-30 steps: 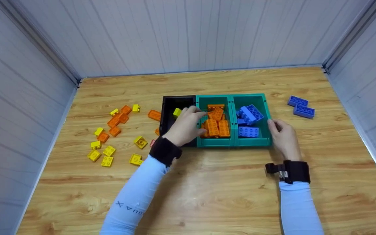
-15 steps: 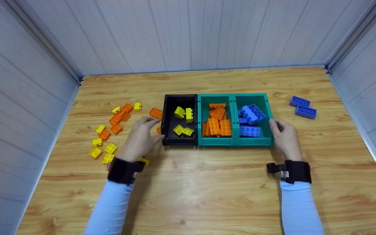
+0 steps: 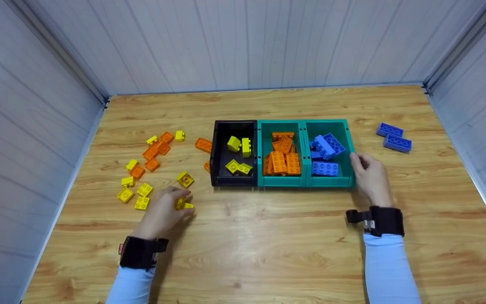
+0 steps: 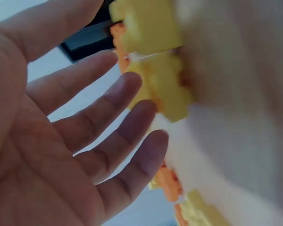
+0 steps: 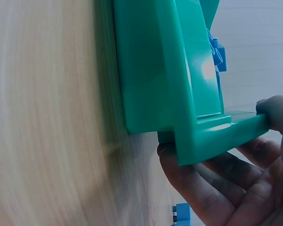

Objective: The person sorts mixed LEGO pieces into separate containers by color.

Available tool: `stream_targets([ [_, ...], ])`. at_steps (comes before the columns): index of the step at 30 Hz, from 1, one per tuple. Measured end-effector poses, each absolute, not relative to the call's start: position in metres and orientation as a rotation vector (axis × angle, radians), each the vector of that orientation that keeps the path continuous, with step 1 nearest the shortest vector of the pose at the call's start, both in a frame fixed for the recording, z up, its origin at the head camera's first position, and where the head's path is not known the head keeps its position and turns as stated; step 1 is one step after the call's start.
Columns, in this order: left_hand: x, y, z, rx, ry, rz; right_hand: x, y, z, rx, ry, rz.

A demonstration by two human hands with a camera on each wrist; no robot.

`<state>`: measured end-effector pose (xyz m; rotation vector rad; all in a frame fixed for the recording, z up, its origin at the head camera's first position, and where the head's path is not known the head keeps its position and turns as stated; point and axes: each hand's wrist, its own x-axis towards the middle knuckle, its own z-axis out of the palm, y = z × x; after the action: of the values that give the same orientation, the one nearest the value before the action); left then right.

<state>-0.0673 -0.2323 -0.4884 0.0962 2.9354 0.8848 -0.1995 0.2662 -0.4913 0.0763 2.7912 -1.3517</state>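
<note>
My left hand reaches down at a pair of yellow toy bricks on the table, thumb on one side and fingers on the other. In the left wrist view the fingers are spread and relaxed beside the yellow bricks, with no grip seen. Another yellow brick lies just beyond. At the right end of the bin row, my right hand pinches the side rim of the green bin, thumb on top and fingers beneath. Blue bricks lie inside that bin.
A black bin with several yellow bricks adjoins a middle green bin of orange bricks. Loose orange and yellow bricks are scattered at left. Two blue bricks lie right of the bins. Walls enclose the table.
My left hand has moved from over the black bin leftward and nearer, down to the loose yellow bricks. My right hand keeps its hold on the green bin's rim.
</note>
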Motion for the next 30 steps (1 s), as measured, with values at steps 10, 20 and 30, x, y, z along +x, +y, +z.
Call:
stream_targets([
  [10,-0.063,-0.227,-0.499,0.116,2.999,0.753,-0.200,0.266,-0.492,0.059,2.802,-1.348],
  [20,-0.074,-0.213,-0.479,0.090,3.102,0.780,-0.201,0.265,-0.489,0.083,2.788,-1.340],
  [30,-0.114,-0.169,-0.449,0.270,3.131,0.872,-0.200,0.266,-0.490,0.086,2.771,-1.348],
])
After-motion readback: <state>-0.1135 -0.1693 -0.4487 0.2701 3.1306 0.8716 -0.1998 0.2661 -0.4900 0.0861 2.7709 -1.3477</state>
